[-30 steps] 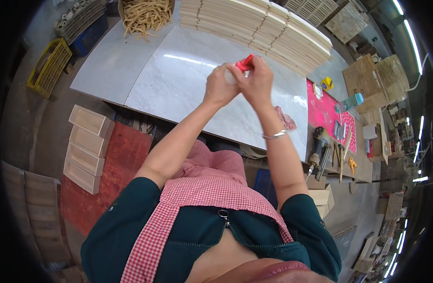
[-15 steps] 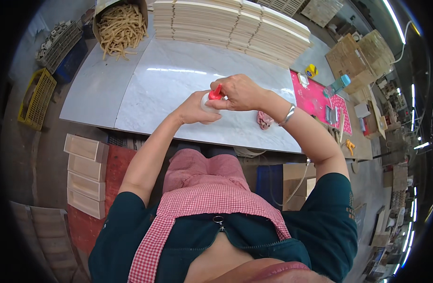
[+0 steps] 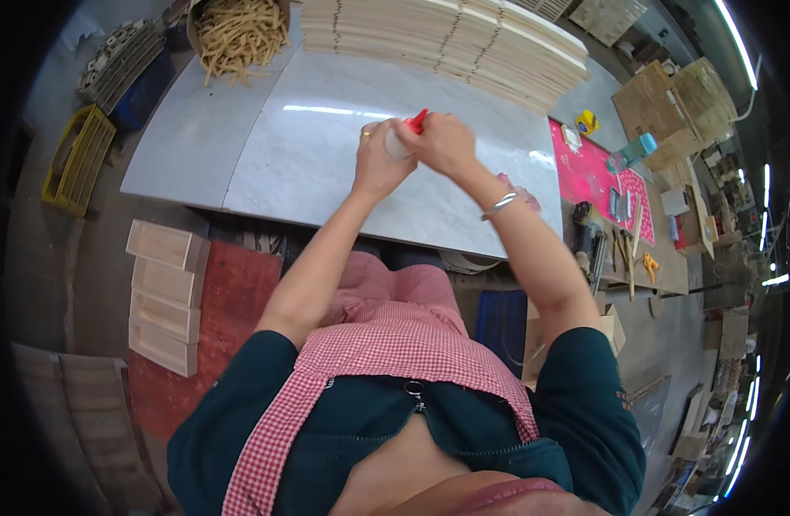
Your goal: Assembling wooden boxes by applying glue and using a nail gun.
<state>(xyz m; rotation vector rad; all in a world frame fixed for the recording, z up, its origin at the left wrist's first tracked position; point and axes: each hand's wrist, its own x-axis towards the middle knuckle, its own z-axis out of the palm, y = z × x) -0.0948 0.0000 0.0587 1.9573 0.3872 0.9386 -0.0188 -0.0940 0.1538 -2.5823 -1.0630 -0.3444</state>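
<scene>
Over the marble-patterned tabletop [image 3: 318,155] I hold a white bottle with a red top [image 3: 397,147] in both hands. My left hand [image 3: 379,163] is wrapped round the bottle's white body, with a ring on one finger. My right hand [image 3: 447,143] is closed against the red top from the right, its thumb over the bottle's upper part. Most of the bottle is hidden by my fingers. Partly behind my right forearm, a crumpled pink cloth [image 3: 522,193] lies on the table.
Stacked pale wooden strips [image 3: 447,39] line the table's far side. A box of thin wood pieces [image 3: 240,39] stands far left. On the right lie a pink mat [image 3: 575,163], a yellow tape measure [image 3: 587,122], a blue-capped bottle [image 3: 633,152] and tools. Wooden trays [image 3: 165,314] sit lower left.
Both hands have moved away from me with the bottle, and my left hand now wraps higher around it. My right forearm has swung inward and partly covers the cloth.
</scene>
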